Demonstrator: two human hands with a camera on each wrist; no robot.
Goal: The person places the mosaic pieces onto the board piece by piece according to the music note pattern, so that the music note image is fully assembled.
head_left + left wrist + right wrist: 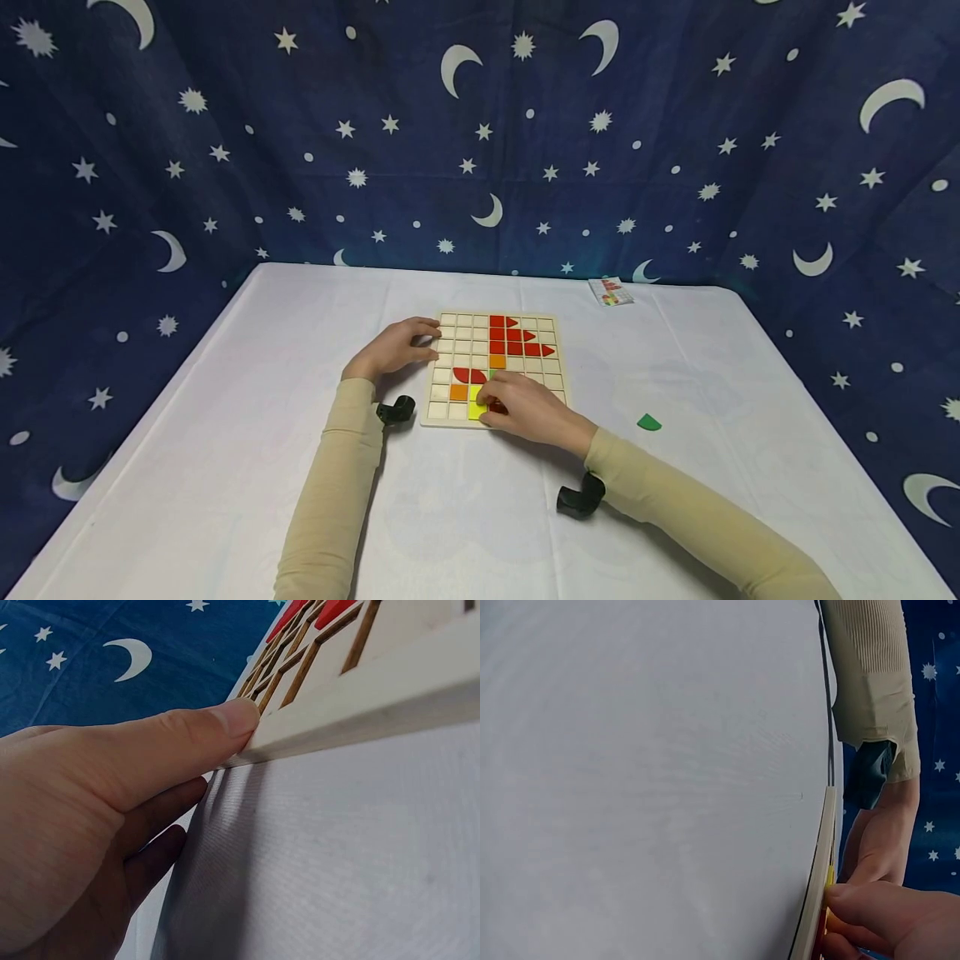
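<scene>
A pale wooden grid board lies flat on the white table, carrying red, orange, yellow and green pieces. My left hand is at its left side; the left wrist view shows the thumb resting on the board's edge, with the other fingers loosely bent beside it. My right hand bends over the bottom rows, its thumb and fingertips about a yellow tile. The right wrist view has that thumb against a yellow piece. Dark red shows beneath the palm, and the hand covers neighbouring cells.
A loose green piece with a rounded edge lies on the table to the right of the board. Towards the back edge is a small printed card. A dark blue cloth with moons and stars hangs behind the table.
</scene>
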